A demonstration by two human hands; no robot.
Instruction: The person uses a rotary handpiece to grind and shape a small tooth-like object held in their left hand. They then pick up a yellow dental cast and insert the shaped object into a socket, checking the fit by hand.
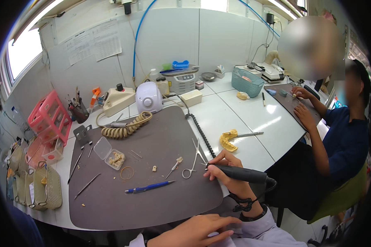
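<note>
At the right edge of the flat grey-brown mat (111,210) on a white tiled tabletop (222,117), the right hand (231,186) curls closed around a black cylindrical handpiece (248,174), while the left hand (193,230), fingers loosely spread, seemingly empty, is before the mat's near edge, pale panelled walls (169,37) rising behind the mat.

Black corded handpiece (246,174), tip pointing left, slightly tilted, in one of the hands (231,186)

Pink drawer rack (40,113), left end of tabletop (231,119); dark cup (79,114) of brushes just beside. Teal basket (244,87) further right. I see printed sheets (107,41) left of blue hose (136,45).
</note>
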